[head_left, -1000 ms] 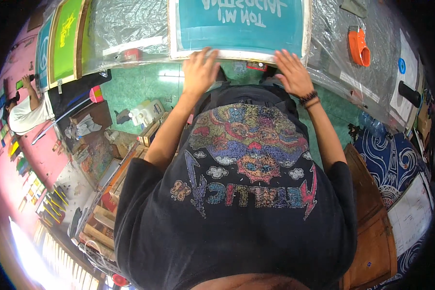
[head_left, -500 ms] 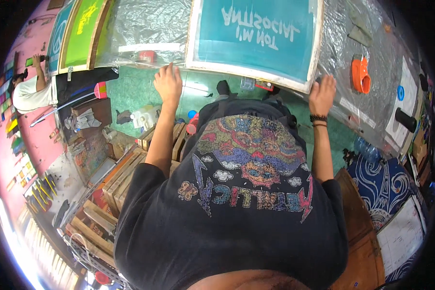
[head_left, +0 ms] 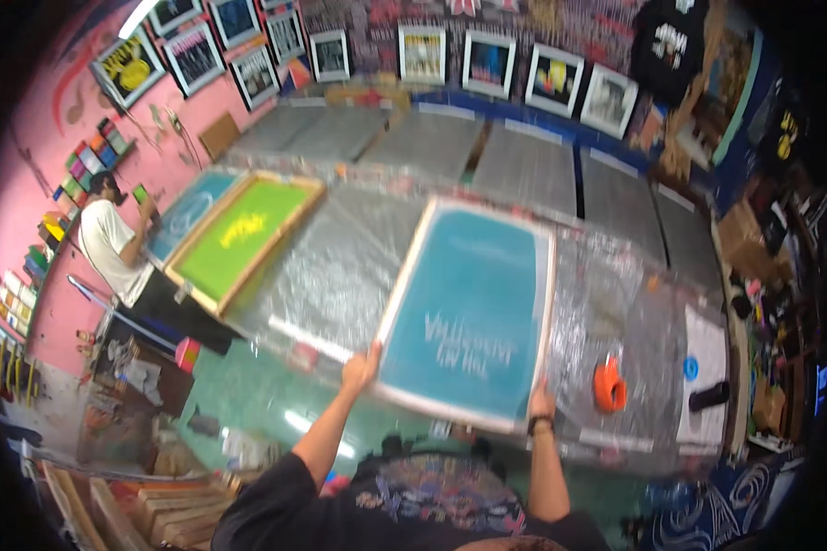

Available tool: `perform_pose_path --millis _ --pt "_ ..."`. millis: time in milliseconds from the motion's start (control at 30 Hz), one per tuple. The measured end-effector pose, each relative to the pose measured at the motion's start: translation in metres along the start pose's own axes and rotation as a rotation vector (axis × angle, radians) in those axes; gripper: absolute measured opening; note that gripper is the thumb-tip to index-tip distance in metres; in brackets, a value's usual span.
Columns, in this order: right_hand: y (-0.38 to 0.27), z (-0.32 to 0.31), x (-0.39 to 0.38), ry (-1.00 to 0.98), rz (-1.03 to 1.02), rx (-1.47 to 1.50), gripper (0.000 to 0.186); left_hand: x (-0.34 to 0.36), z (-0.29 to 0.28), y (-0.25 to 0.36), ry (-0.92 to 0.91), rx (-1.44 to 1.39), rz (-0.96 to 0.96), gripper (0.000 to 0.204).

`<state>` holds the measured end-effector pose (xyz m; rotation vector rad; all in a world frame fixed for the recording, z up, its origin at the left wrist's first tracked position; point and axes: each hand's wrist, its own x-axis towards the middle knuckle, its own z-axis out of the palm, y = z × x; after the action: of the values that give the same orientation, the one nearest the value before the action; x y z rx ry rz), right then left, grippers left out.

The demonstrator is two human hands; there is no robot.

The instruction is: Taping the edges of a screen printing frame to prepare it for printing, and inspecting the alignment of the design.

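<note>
A screen printing frame (head_left: pixel 469 303) with a pale border and teal mesh lies before me over the plastic-covered table, pale upside-down lettering on its near part. My left hand (head_left: pixel 362 367) is closed on its left edge near the front corner. On the opposite side, my right hand (head_left: pixel 541 401), with a dark band at the wrist, grips the right edge near the other front corner. Motion blurs both hands, and the fingers under the frame are hidden. Whether the frame rests on the table or is slightly raised, I cannot tell.
Left on the table (head_left: pixel 331 266) are a green-mesh frame (head_left: pixel 248 234) and another teal frame (head_left: pixel 193 216). A person (head_left: pixel 111 239) stands beyond them with a phone. An orange object (head_left: pixel 609 386), a blue ring (head_left: pixel 691 369) and a black cylinder (head_left: pixel 709 397) sit to the right.
My view has tilted up, showing the whole table and the far wall. Both hands, outstretched near the frame's front corners before, now grip its side edges.
</note>
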<state>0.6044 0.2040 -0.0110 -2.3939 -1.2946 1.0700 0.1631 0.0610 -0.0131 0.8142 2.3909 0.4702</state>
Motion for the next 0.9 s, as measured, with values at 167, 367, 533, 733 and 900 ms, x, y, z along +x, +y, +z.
perform_pose_path --millis 167,367,533,733,900 --pt "-0.003 -0.025 -0.024 0.034 -0.045 0.156 0.100 -0.027 -0.014 0.005 -0.043 -0.007 0.107 0.112" --pt "-0.030 -0.047 -0.023 0.052 -0.392 0.183 0.082 -0.073 -0.042 -0.004 0.072 -0.155 0.152 0.100" --pt "-0.105 -0.073 -0.043 0.004 -0.630 0.349 0.073 -0.106 -0.055 -0.021 0.377 -0.565 0.159 0.078" --pt "-0.206 -0.095 -0.093 -0.132 -1.027 0.432 0.066 -0.110 -0.096 -0.041 0.787 -0.750 0.294 0.066" --pt "-0.306 -0.106 -0.126 -0.095 -1.291 0.718 0.062 -0.131 -0.206 -0.012 1.052 -0.818 0.507 0.059"
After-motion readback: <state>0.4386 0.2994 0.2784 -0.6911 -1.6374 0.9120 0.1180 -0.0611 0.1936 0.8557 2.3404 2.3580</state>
